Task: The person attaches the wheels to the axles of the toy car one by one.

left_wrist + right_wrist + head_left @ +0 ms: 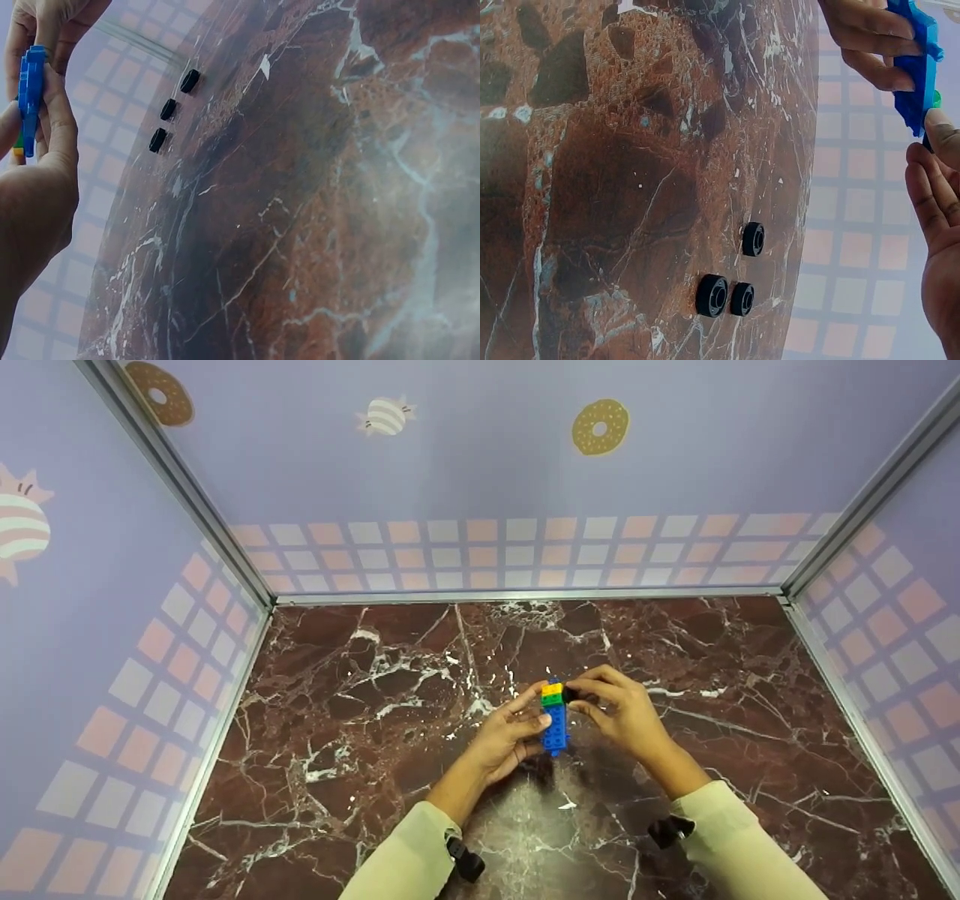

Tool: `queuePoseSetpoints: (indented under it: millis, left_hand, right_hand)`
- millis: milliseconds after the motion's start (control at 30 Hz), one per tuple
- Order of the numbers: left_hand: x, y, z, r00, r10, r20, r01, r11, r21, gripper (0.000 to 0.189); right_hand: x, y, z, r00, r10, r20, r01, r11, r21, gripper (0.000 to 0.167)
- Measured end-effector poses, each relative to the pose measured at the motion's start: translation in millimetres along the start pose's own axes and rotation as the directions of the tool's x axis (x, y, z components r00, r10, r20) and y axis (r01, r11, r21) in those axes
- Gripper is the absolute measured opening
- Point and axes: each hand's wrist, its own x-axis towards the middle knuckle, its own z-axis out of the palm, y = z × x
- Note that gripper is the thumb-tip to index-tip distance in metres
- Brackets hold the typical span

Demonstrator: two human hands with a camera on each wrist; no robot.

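Observation:
My left hand [504,739] holds a blue toy-brick vehicle base [555,729], its thumb on the studded top. A green brick [552,699] with a yellow brick [551,688] above it sits toward the far end of the base. With thumb and fingers, my right hand [628,716] pinches a small black wheel [571,694] against the base's right side. Fingers cover most of that wheel; only a dark edge [928,141] shows in the right wrist view. In the left wrist view the blue base [31,94] is edge-on, above the table.
Three black toy wheels [712,295] stand on the marbled table [360,780]; the head view does not show them. Lilac panels [487,472] with printed squares enclose the table at the back and both sides. A white scrap or mark [568,805] shows in front of the hands.

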Motion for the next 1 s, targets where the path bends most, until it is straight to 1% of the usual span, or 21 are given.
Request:
queuePoseSetpoints:
  millis: [233,433,633,733,933,1000]
  left_hand:
    - [-1.8,-2.3,-3.0,0.998,-0.024,0.054,0.027,0.998,-0.051,0.071]
    - [-2.4,-3.1,-3.5,0.997,-0.021,0.079,0.023,0.999,-0.032,0.071]
    - [-4.3,-2.5,-0.3,0.999,0.000,0.042,-0.001,1.000,0.007,0.071]
    - [-5.4,-1.8,1.9,1.000,0.009,0.021,-0.009,1.000,0.016,0.070]
    - [-5.6,-1.0,7.0,1.000,0.007,0.025,-0.007,1.000,-0.009,0.071]
    - [-5.3,-0.7,8.0,1.000,0.009,0.025,-0.009,1.000,-0.016,0.071]
  right_hand:
    - [1.3,-2.7,-0.4,1.000,0.000,0.004,0.000,0.999,0.032,0.034]
    - [3.1,-5.6,-0.6,1.000,-0.019,0.014,0.019,0.999,0.028,0.035]
    - [3.0,-5.8,-0.1,0.998,-0.060,0.021,0.061,0.998,-0.034,0.036]
    - [2.5,-5.7,0.8,0.997,-0.070,0.013,0.070,0.996,-0.047,0.034]
    - [1.8,-6.8,1.6,0.999,-0.039,-0.020,0.039,0.999,-0.032,0.031]
    - [2.5,-7.1,1.2,0.999,-0.034,-0.018,0.033,0.999,-0.031,0.030]
